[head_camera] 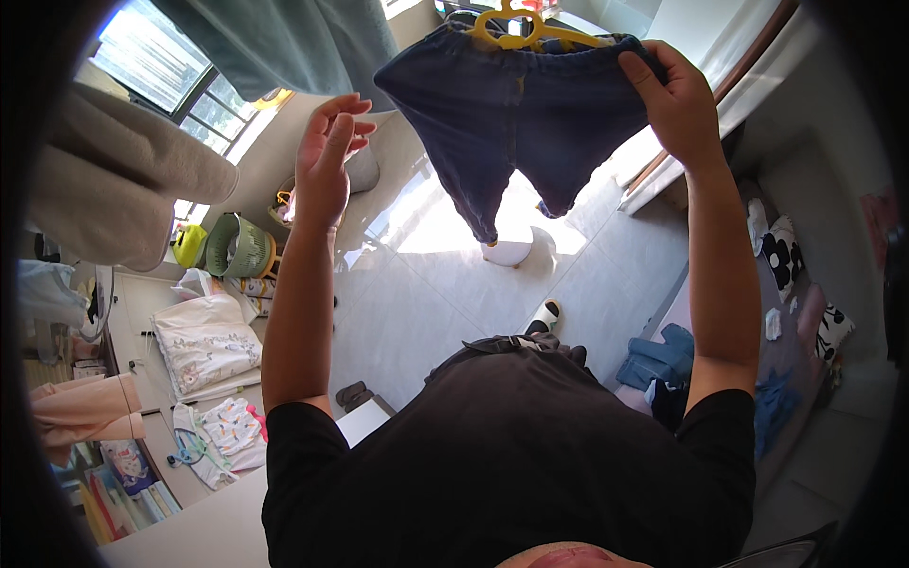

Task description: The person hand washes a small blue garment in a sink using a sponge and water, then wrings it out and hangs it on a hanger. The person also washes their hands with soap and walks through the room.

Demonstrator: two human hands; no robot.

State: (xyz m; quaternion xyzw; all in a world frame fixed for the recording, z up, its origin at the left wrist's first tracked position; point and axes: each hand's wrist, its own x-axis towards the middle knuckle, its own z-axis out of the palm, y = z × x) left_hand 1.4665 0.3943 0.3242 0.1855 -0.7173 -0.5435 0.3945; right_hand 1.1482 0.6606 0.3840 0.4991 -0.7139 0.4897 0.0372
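Observation:
A pair of dark blue trousers (511,106) with an elastic waistband hangs in front of me, legs pointing down. A yellow plastic hanger (505,37) sits inside the waistband, its upper part cut off by the picture's top edge. My right hand (678,99) pinches the right corner of the waistband between thumb and fingers. Raised to the left of the trousers, my left hand (330,153) is apart from them, fingers loosely bent and holding nothing.
A low round white stool (508,248) stands on the sunlit tiled floor (426,298). Left are a green laundry basket (238,245), a hanging beige towel (128,177) and a folded white embroidered cloth (209,341). At right, folded jeans (657,358) lie near patterned cushions (781,255).

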